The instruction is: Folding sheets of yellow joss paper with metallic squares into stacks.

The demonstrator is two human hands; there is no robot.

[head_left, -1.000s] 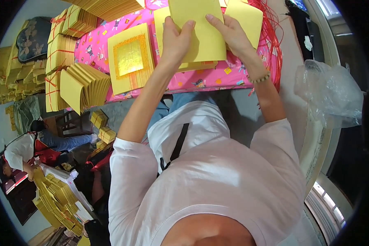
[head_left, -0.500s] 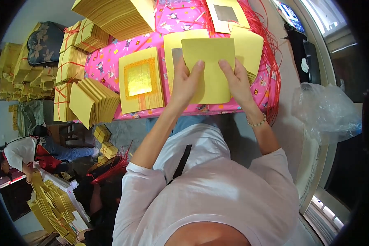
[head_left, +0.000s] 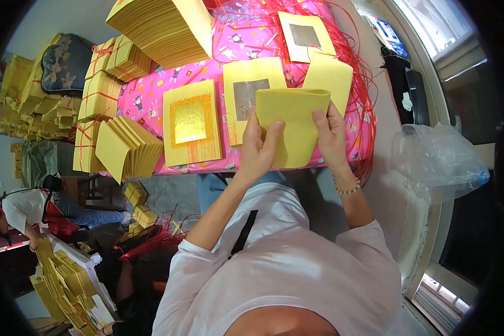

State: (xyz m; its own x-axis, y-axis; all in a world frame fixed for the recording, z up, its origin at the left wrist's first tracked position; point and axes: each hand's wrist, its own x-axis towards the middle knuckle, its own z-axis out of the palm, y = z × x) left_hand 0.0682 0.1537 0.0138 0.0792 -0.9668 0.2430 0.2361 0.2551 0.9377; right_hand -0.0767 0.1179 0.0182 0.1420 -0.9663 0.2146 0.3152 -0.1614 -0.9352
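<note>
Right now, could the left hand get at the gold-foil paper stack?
Probably yes. The left hand is busy holding the folded yellow sheet, but the gold-foil stack lies just beside it, uncovered, with nothing between.

A pink cloth with little pictures [head_left: 145, 95] covers the counter. A gold-square paper stack [head_left: 191, 123] lies on it, with a silver-square sheet [head_left: 246, 92] just to its right. Red strings [head_left: 358, 73] pile up at the far right. A clear plastic bag [head_left: 437, 162] sits right of the counter. A big yellow paper stack [head_left: 162, 25] is far away.
</note>
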